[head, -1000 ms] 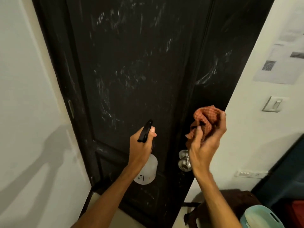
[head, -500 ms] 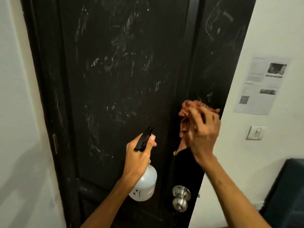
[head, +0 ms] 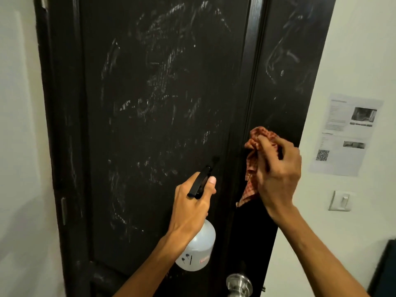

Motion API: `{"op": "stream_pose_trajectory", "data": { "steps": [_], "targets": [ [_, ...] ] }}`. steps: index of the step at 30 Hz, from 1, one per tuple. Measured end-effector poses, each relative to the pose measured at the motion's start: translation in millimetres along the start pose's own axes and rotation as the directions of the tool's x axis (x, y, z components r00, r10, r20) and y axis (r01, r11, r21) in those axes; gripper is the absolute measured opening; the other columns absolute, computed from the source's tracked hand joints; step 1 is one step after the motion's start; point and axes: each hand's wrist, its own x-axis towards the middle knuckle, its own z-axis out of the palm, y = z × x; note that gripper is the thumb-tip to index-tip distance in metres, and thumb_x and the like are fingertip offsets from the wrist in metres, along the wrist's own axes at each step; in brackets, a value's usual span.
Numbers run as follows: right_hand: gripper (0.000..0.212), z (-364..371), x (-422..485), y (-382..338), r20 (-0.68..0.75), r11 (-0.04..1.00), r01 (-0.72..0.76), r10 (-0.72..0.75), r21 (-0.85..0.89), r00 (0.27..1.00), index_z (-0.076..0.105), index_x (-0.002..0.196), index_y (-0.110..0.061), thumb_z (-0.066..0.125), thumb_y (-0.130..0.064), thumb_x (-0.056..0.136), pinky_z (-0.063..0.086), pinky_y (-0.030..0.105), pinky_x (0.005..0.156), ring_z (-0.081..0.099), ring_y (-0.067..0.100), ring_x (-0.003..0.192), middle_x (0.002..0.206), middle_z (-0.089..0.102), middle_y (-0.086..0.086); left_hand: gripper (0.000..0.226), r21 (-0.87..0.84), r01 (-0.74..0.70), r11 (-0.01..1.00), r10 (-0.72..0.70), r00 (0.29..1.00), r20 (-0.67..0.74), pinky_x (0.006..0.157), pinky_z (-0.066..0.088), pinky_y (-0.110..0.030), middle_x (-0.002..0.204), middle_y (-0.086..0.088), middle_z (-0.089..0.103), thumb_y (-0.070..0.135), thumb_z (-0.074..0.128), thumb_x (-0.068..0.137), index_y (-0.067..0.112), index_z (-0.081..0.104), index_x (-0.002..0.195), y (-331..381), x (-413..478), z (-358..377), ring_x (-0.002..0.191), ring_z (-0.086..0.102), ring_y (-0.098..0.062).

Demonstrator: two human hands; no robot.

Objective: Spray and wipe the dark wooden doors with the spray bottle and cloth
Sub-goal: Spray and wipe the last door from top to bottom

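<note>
The dark door (head: 160,125) shows pale streaks across its big panel and on the narrower strip at its right. There a reddish checked cloth (head: 254,144) seems pressed to the wood well above the knob (head: 239,284), bunched in the closed grip of the right hand (head: 278,174). The left hand (head: 190,202) grips the neck of the spray bottle (head: 199,247) just off the panel, so the wipe probably goes best with the cloth spread flatter, in long overlapping strokes, spraying only where streaks stay dry.
</note>
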Motion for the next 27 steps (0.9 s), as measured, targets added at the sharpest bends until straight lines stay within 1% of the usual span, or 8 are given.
{"op": "stream_pose_trajectory", "data": {
  "steps": [6,12,14,18,21,24,26,27],
  "targets": [
    [0.081,14.7,-70.3,10.5,0.370,0.883,0.468,-0.437,0.007,0.820,0.052,0.150,-0.016,0.088,-0.015,0.077,0.053,0.045,0.087,0.055,0.035,0.113,0.135,0.054,0.018,0.025,-0.075,-0.010,0.997,0.009,1.000,-0.019,0.048,0.050,-0.036,0.082,-0.019,0.070,0.033,0.062,0.102,0.015,0.070,0.087,11.7,17.3,1.5,0.046,0.053,-0.018],
    [0.061,45.6,48.3,-23.0,0.054,1.000,-0.021,0.019,0.022,0.998,0.052,0.149,-0.017,0.068,-0.007,0.091,0.048,0.041,0.091,0.046,0.033,0.113,0.137,0.049,0.018,0.024,-0.044,-0.025,0.999,0.022,0.997,-0.070,0.044,0.047,-0.026,0.081,-0.018,0.071,0.030,0.062,0.103,0.012,0.069,0.089,15.8,54.4,-20.0,0.045,0.053,-0.022],
    [0.077,68.4,20.5,-43.4,0.181,0.991,0.130,-0.122,-0.031,0.976,0.044,0.153,-0.020,0.073,-0.007,0.083,0.047,0.045,0.094,0.047,0.035,0.115,0.141,0.043,0.018,0.023,-0.029,-0.026,0.999,0.024,0.997,-0.079,0.044,0.047,-0.023,0.082,-0.010,0.073,0.030,0.061,0.104,0.013,0.069,0.090,11.1,64.8,-33.7,0.044,0.054,-0.016],
    [0.073,88.0,-22.5,-49.9,0.393,0.810,0.585,-0.526,-0.036,0.754,0.044,0.150,-0.020,0.062,-0.014,0.079,0.055,0.049,0.086,0.047,0.035,0.115,0.141,0.042,0.016,0.022,0.007,-0.026,1.000,0.027,0.998,-0.053,0.043,0.044,-0.020,0.082,-0.007,0.073,0.030,0.061,0.104,0.015,0.068,0.090,-3.6,80.1,-66.5,0.040,0.053,-0.009],
    [0.076,98.6,41.9,-66.0,0.200,0.968,0.229,-0.207,-0.098,0.958,0.048,0.150,-0.020,0.070,-0.003,0.079,0.045,0.048,0.096,0.045,0.036,0.122,0.141,0.047,0.015,0.021,0.009,-0.015,1.000,0.016,0.999,-0.044,0.044,0.045,-0.021,0.082,-0.002,0.073,0.030,0.061,0.104,0.016,0.068,0.090,-16.7,94.2,-92.3,0.041,0.053,-0.009],
    [0.076,109.7,66.0,-91.0,0.066,0.986,-0.024,0.035,-0.163,0.997,0.036,0.157,-0.017,0.061,-0.007,0.087,0.036,0.049,0.105,0.039,0.037,0.127,0.147,0.038,0.017,0.022,0.010,-0.026,1.000,0.026,0.999,-0.040,0.045,0.045,-0.020,0.082,-0.001,0.073,0.031,0.060,0.104,0.016,0.069,0.090,-24.3,108.5,-113.3,0.042,0.056,-0.009],
    [0.094,126.3,36.2,-96.9,0.261,0.939,0.288,-0.235,-0.188,0.936,0.021,0.164,-0.018,0.064,-0.013,0.080,0.034,0.050,0.111,0.035,0.037,0.137,0.156,0.030,0.016,0.021,0.001,-0.043,0.999,0.043,0.999,-0.031,0.044,0.045,-0.020,0.082,-0.002,0.073,0.030,0.061,0.104,0.017,0.069,0.091,-25.1,118.8,-125.7,0.043,0.057,-0.009],
    [0.099,129.4,19.7,-95.6,0.410,0.849,0.502,-0.403,-0.166,0.818,0.017,0.165,-0.020,0.064,-0.018,0.078,0.032,0.051,0.115,0.031,0.036,0.143,0.161,0.026,0.015,0.020,0.003,-0.055,0.998,0.055,0.998,-0.030,0.044,0.046,-0.020,0.082,-0.001,0.073,0.030,0.061,0.104,0.018,0.069,0.091,-23.9,123.2,-130.1,0.043,0.057,-0.009]
  ]
}}
